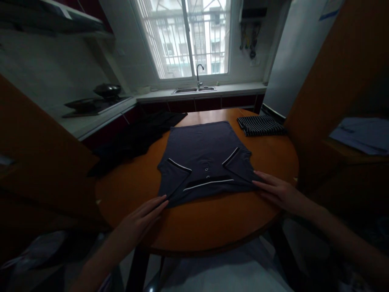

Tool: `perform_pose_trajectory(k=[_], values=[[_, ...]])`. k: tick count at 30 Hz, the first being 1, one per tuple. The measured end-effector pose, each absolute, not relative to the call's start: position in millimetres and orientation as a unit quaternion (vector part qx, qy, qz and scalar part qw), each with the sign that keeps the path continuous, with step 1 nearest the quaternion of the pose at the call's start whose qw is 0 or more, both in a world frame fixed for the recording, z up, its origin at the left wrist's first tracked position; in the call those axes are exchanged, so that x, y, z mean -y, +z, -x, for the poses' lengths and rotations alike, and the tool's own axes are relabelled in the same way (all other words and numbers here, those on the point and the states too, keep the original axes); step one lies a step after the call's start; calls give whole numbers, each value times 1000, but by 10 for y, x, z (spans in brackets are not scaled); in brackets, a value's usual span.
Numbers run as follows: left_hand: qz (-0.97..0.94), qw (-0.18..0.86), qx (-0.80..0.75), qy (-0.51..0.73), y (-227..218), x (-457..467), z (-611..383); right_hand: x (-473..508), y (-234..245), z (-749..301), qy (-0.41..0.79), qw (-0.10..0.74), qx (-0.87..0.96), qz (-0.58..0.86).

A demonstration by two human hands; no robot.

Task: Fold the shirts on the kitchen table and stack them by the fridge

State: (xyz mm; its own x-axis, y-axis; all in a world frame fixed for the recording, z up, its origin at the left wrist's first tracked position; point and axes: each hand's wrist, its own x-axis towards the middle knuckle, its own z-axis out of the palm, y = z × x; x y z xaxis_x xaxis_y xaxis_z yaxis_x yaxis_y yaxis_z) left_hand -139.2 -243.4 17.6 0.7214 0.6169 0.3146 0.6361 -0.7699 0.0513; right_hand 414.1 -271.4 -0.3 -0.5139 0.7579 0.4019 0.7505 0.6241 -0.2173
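A dark grey-blue polo shirt lies spread on the round wooden table, its collar edge toward me. Both short sleeves are folded inward, so their black-and-white trim slants across the front. Two buttons show above the black collar band with its white line. At the shirt's near left corner, my left hand touches the fabric with stretched fingers. My right hand rests at the near right corner, fingers extended and slightly apart, fingertips on the cloth. The undersides of both hands and the thumbs are hidden.
Dark clothing hangs over the left side of the table. A folded black-and-white striped cloth lies at the far right. Beyond are a counter with a sink, a stove with a wok, and a fridge.
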Motion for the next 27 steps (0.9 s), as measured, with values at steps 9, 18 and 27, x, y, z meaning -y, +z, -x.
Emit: perform_pose_trajectory(k=[9, 18, 27], values=[[937, 20, 321, -137, 248, 2402, 1481, 2676, -92, -4282, -50, 190, 900, 389], [936, 16, 330, -125, 264, 2397, 1481, 2688, -95, -4353, -91, 172, 905, 378], [944, 15, 285, -167, 254, 2289, 1473, 2593, -131, -4394, -99, 211, 904, 358]])
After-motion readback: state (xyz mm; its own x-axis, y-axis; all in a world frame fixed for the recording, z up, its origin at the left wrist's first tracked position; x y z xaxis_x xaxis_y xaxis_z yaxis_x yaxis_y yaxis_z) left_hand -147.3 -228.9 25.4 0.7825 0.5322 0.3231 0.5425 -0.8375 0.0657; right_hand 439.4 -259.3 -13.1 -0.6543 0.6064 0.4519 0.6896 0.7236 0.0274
